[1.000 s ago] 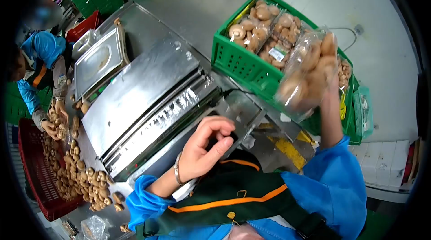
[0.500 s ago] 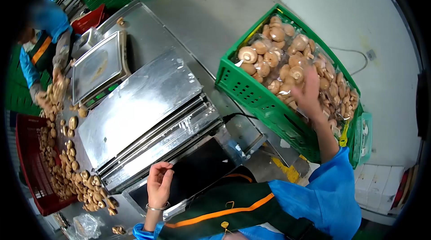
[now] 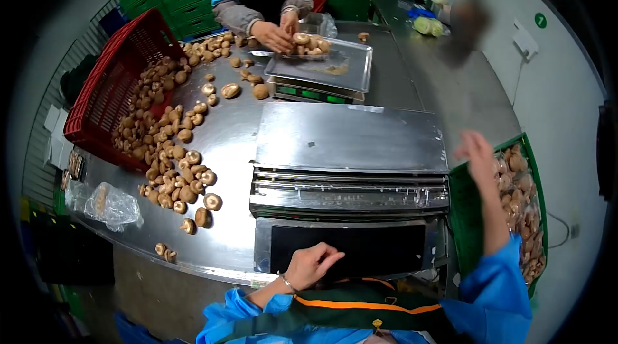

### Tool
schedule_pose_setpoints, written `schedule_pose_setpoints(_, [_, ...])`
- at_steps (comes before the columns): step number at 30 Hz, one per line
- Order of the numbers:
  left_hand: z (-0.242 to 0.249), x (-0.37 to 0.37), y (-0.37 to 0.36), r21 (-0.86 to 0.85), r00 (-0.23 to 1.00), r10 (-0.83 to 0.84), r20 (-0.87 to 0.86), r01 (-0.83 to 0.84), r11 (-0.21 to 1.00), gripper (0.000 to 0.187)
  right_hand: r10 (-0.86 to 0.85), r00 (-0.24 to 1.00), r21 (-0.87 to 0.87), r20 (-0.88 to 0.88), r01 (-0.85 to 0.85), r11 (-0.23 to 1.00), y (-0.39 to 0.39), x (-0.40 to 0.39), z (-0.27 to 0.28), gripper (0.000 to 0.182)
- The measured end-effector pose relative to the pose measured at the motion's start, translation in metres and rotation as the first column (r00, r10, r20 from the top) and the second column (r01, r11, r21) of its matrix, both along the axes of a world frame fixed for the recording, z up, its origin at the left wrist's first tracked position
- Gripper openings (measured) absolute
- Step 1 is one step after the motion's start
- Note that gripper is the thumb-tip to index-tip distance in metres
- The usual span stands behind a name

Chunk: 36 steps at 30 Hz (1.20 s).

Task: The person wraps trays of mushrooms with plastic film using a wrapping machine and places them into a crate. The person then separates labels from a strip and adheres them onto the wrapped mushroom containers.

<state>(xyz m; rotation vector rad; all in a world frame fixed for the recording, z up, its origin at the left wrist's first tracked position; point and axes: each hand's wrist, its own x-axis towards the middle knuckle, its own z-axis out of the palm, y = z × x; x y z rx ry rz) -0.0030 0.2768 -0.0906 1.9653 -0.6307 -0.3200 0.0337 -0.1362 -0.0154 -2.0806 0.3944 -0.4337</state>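
My left hand (image 3: 313, 265) hovers over the black pad (image 3: 360, 245) at the front of the metal sealing machine (image 3: 351, 138). Its fingers are loosely bent, with thumb and forefinger apart and nothing between them. Just right of the machine is my right hand (image 3: 477, 156), slightly blurred, empty, with fingers apart. It is raised by the near side of the green crate (image 3: 468, 205). Bagged mushrooms (image 3: 520, 193) fill the part of that crate I can see; my right arm covers some of it.
Across the table a co-worker's hands (image 3: 277, 34) hold mushrooms (image 3: 310, 44) at a weighing scale (image 3: 322, 74). Loose mushrooms (image 3: 174, 180) spill from a tipped red crate (image 3: 106, 80). A crumpled plastic bag (image 3: 114, 205) lies at the left edge. Wrapped green vegetables (image 3: 427, 26) sit far right.
The view has swung left, levelling the machine. My right hand has left the bagged mushrooms and come back toward the machine, empty. The co-worker's hands have moved from the mushroom pile to the scale.
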Motion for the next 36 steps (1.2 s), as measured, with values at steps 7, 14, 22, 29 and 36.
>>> schedule_pose_setpoints(7, [-0.037,0.016,0.115,-0.007,0.733,0.526,0.431,-0.58,0.815,0.025,-0.016,0.991,-0.6,-0.131,-0.067,0.798,0.046,0.189,-0.115,0.041])
schedule_pose_setpoints(14, [-0.129,0.114,0.235,0.742,0.565,0.773,0.289,-0.642,0.193,0.125,-0.204,0.944,-0.605,-0.26,0.005,0.796,0.068,0.19,-0.109,0.048])
schedule_pose_setpoints(22, [-0.153,0.256,0.232,0.732,0.383,0.871,0.308,-0.68,0.04,0.115,-0.18,0.96,-0.587,-0.213,0.022,0.809,0.05,0.192,-0.122,0.047])
schedule_pose_setpoints(29, [-0.123,0.44,0.256,0.406,0.301,0.939,0.17,-0.889,0.212,0.102,-0.063,0.986,-0.559,-0.154,-0.035,0.828,0.008,0.196,-0.146,0.042])
schedule_pose_setpoints(36, [-0.11,0.313,0.407,-0.436,-0.245,0.716,0.654,-0.895,0.092,0.036,-0.046,0.979,-0.496,-0.201,-0.061,0.866,0.002,0.195,-0.142,0.04])
